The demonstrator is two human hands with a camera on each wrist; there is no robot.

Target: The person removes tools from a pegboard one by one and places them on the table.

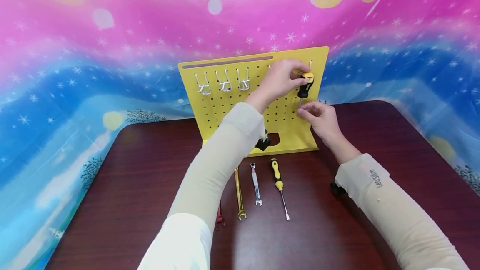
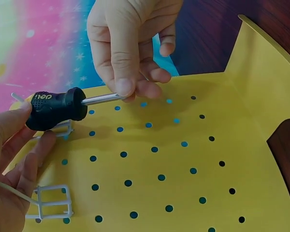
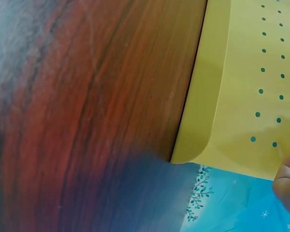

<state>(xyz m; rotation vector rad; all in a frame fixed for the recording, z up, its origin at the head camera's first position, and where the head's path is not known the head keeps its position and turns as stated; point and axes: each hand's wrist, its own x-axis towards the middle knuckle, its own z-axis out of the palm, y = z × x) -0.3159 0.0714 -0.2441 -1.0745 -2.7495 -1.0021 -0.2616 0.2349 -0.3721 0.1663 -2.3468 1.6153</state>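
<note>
A short screwdriver (image 1: 305, 86) with a black and yellow handle is held upright before the right side of a yellow pegboard (image 1: 296, 132). My left hand (image 1: 281, 79) grips its handle between thumb and fingers. Below, my right hand (image 1: 325, 121) pinches the metal shaft near its tip. In the left wrist view the black handle (image 2: 55, 108) lies in the left fingers, beside a white wire hook (image 2: 53, 200). The right thumb and fingers (image 2: 123, 87) cover the shaft's end. Only part of the right hand (image 3: 287, 179) shows in the right wrist view.
Several white hooks (image 1: 225, 84) hang on the board's upper left. On the dark wooden table (image 1: 157, 166) lie a long yellow and black screwdriver (image 1: 277, 174), a silver wrench (image 1: 256, 182), a gold wrench (image 1: 239, 193) and a red tool (image 1: 219, 219) partly behind the left arm.
</note>
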